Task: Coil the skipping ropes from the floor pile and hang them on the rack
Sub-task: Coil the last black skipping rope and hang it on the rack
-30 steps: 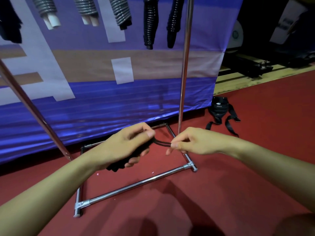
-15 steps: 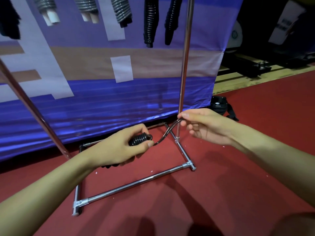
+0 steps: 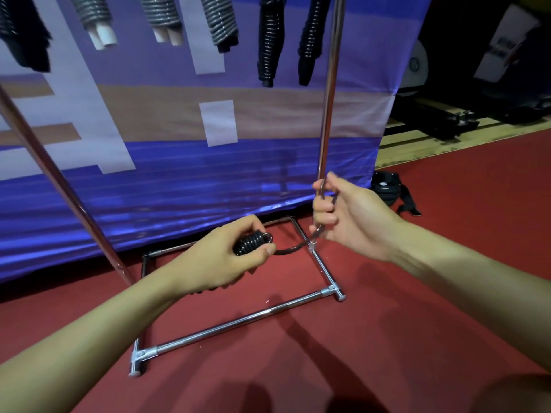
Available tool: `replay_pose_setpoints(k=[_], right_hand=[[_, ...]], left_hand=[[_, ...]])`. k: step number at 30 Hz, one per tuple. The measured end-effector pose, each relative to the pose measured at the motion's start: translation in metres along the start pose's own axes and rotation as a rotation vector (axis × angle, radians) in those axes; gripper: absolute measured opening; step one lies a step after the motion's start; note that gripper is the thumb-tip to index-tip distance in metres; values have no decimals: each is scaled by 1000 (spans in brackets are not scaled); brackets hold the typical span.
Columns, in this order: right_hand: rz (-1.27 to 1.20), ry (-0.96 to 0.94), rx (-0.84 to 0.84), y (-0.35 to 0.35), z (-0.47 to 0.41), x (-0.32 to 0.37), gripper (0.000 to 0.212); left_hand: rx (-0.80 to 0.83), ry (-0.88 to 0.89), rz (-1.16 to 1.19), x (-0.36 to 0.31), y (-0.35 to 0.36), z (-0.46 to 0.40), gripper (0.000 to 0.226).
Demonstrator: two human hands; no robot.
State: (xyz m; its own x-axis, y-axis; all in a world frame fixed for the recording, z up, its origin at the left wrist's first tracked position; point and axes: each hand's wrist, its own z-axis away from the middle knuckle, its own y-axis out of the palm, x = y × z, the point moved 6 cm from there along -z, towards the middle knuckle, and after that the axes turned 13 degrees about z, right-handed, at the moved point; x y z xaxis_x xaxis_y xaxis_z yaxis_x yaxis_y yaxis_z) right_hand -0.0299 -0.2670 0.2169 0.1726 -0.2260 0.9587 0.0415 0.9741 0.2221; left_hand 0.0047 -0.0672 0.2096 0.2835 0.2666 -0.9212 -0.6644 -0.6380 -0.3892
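Observation:
My left hand (image 3: 219, 260) grips a tightly coiled black skipping rope (image 3: 250, 243), its wound end poking out past my thumb. A short free length of the rope runs from the coil up to my right hand (image 3: 348, 217), whose fingers curl round it and pull it taut, just in front of the rack's right upright (image 3: 328, 93). Several finished coils hang from the top of the chrome rack (image 3: 235, 320): grey ones (image 3: 219, 19) on the left and two black ones (image 3: 269, 40) near the upright.
The rack's base frame lies on the red carpet below my hands. A blue and purple banner (image 3: 179, 180) hangs behind the rack. A black strapped bag (image 3: 387, 189) sits on the floor at the right, with dark equipment and a wooden floor strip (image 3: 447, 135) beyond.
My right hand has risen and moved right, drawing the rope's free end up from the coil. The left hand keeps hold of the coil in nearly the same place.

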Motion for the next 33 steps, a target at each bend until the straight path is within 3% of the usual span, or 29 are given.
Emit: replay_pose_setpoints(k=[2,3,7,12,16,19,26,33], right_hand=[[257,-1,54,8,1,-7,50],[437,-31,91,15,2,-9,51],[1172,-410,178,40,18,-3,31],[1465,-750,63,46,34,13,42],[1789,-1112,-47,55,47,23,31],[1968,-1227,-108,65,52,24,25],[2052,-1235,-124,74,52,17,14],[1683,-1045,-145,63,43,30,14]], left_hand=[[-22,24,47,-6,1,1,19],[-32,28,65,-9,2,1,18],[-13,9,115,-14,2,3,19],[129,-64,238,-14,9,7,25],[153,-163,282,-11,12,9,22],[169,-250,327,-8,14,10,36],[255,-302,343,-12,21,16,46],[193,-187,400,-26,20,10,35]])
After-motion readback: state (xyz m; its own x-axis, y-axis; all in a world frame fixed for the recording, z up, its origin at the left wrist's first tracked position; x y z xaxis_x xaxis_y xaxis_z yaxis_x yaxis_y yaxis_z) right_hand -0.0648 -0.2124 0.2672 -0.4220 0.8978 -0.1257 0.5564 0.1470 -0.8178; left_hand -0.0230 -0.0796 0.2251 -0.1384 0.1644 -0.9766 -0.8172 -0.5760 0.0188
